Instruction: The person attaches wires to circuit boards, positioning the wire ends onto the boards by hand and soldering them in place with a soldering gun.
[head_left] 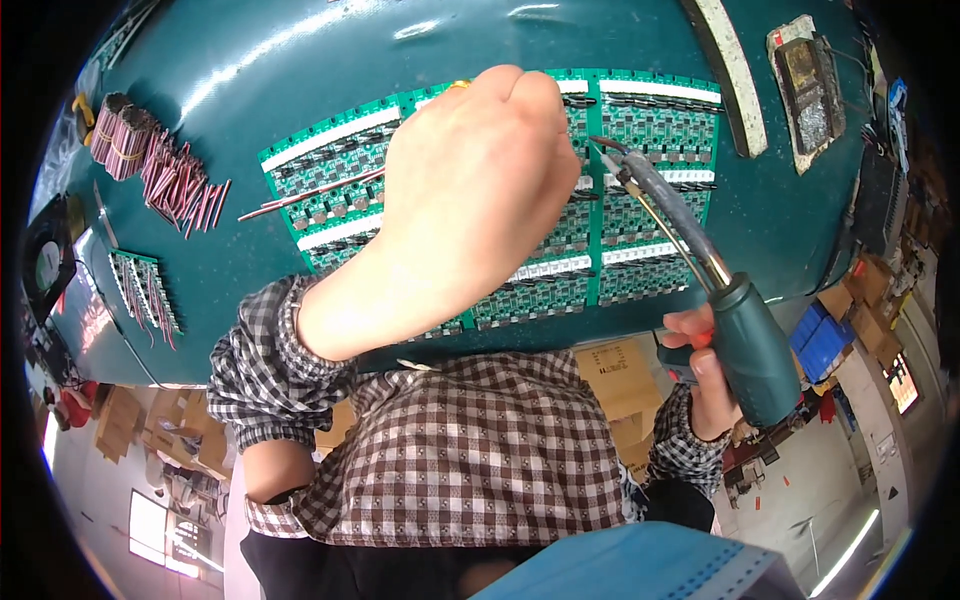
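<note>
- Board [655,130]: green panel, ranks of small parts; its middle lies under the left hand.
- Left hand [490,170]: over the board's middle, back uppermost, fingers curled; fingertips hidden, so cannot tell what is grasped.
- Wires [310,194]: reddish, running from beneath that hand past the board's left edge.
- Right hand [710,375]: off the board's near right corner, grasping the iron [755,345]; tip over the board's right half.
- Bundle [122,143]: spare wires, left of the board.
- Step, judged: soldering wires to the board.
- Next move, judged: calls for wire steady, tip brought exactly to the joint.
</note>
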